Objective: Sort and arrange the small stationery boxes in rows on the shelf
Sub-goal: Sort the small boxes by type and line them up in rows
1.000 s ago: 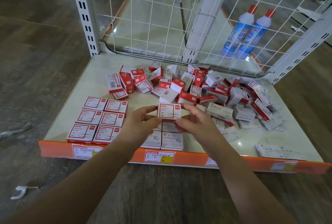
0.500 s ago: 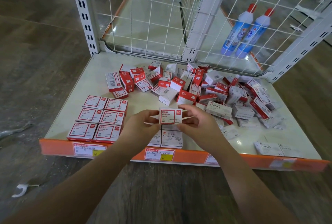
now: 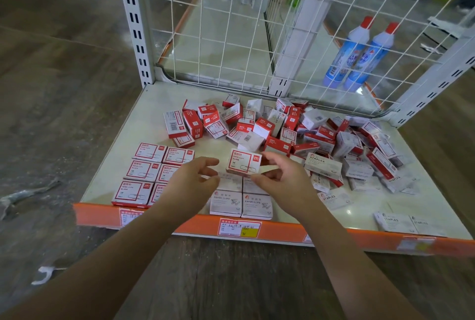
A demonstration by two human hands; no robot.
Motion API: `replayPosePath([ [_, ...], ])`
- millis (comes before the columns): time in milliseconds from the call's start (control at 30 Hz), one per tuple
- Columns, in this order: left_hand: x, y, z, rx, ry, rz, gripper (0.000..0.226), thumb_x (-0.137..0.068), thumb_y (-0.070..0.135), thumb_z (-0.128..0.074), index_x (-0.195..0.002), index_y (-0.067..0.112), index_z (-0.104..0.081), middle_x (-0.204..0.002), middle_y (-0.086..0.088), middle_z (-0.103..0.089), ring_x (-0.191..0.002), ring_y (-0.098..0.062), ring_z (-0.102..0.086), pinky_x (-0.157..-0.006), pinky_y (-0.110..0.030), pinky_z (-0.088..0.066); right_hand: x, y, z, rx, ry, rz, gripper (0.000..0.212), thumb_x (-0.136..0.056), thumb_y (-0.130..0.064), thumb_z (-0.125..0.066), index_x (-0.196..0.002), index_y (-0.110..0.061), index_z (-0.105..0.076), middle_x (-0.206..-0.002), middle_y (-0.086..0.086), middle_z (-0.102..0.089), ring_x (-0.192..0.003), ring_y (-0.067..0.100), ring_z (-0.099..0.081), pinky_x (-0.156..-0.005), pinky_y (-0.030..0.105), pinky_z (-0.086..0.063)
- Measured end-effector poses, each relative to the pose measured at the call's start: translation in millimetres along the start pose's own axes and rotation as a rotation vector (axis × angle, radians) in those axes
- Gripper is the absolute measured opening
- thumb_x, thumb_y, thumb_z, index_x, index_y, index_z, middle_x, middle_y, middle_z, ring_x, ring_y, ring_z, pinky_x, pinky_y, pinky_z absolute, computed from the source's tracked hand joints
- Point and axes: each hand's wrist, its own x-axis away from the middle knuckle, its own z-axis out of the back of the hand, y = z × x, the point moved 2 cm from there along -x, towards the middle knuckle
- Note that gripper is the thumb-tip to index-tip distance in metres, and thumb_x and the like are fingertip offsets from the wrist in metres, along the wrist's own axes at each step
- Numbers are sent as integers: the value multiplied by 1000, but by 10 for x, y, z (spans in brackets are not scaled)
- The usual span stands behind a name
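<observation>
Left hand (image 3: 191, 181) loose, fingers curled, off the box. Right hand (image 3: 280, 178) pinches red-framed "PAPER CLIPS" box (image 3: 244, 163); left of it red rows (image 3: 151, 170), below white "PAPER CLIPS" boxes (image 3: 241, 202), right "STAPLES" box (image 3: 323, 165), all on shelf (image 3: 144, 124).

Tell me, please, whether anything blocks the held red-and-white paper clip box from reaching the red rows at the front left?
The left hand does: it hovers over the red-and-white rows, between them and the red-and-white paper clip box in the right hand's grip.
</observation>
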Motion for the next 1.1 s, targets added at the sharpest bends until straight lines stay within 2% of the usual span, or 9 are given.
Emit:
replayPosePath([
  [133,-20,-99,198,-116,99,34,33,-93,15,-52,-126,21,-53,-123,2,-57,-97,-9,-49,-67,-17,-42,-135,-121,-129,67,15,14,36,-86,-21,-63,-121,-22,-57,-112,-12,-63,-89,-2,-59,-60,5,-42],
  [267,-11,-216,408,-325,193,61,37,-92,17,-52,-129,20,-52,-130,1,-53,-112,-16,-51,-89,-30,-46,-287,-208,-278,102,7,-4,37,-87,-23,-62,-124,-20,-56,-115,-9,-62,-77,-10,-53,-53,0,-38],
  [400,-87,-358,582,-575,202,26,41,-91,22,-51,-132,21,-50,-135,2,-48,-121,-19,-45,-98,-33,-41,-417,-265,-410,92,5,-28,34,-87,-21,-62,-121,-18,-59,-96,-15,-58,-62,-17,-48,-54,-3,-38],
  [500,-154,-415,690,-637,189,5,43,-93,24,-48,-136,21,-45,-141,5,-42,-128,-16,-38,-103,-31,-35,-522,-302,-528,93,2,-21,32,-87,-21,-61,-118,-17,-60,-101,-14,-62,-63,-16,-50,-56,1,-42],
  [667,-306,-491,848,-661,172,-18,46,-94,25,-46,-140,22,-39,-150,5,-31,-137,-15,-27,-110,-33,-26,-691,-369,-702,118,-25,-8,26,-87,-23,-61,-112,-19,-63,-102,-13,-65,-70,-13,-50,-57,-1,-39],
  [800,-400,-518,892,-626,175,-25,45,-95,26,-45,-139,20,-40,-148,5,-34,-134,-15,-33,-106,-32,-33,-807,-428,-846,109,-37,14,25,-86,-23,-62,-111,-20,-63,-105,-13,-65,-76,-8,-55,-61,4,-38],
  [933,-433,-533,895,-536,197,-42,38,-95,24,-45,-132,16,-50,-136,4,-46,-117,-16,-50,-88,-26,-43,-894,-474,-908,103,-34,17,25,-86,-26,-63,-110,-24,-57,-89,-23,-55,-74,-9,-52,-61,6,-36],
  [1033,-453,-552,934,-494,230,-51,33,-95,22,-46,-126,14,-55,-132,3,-48,-109,-16,-53,-85,-25,-43,-958,-514,-965,141,-50,40,29,-85,-25,-65,-112,-21,-57,-84,-22,-53,-75,-5,-55,-64,10,-41],
  [1100,-458,-558,953,-474,244,-52,33,-94,20,-47,-126,14,-55,-130,3,-49,-107,-15,-54,-84,-25,-43,-997,-531,-1019,172,-58,50,29,-84,-23,-65,-112,-19,-57,-90,-17,-59,-80,1,-58,-69,17,-48],
])
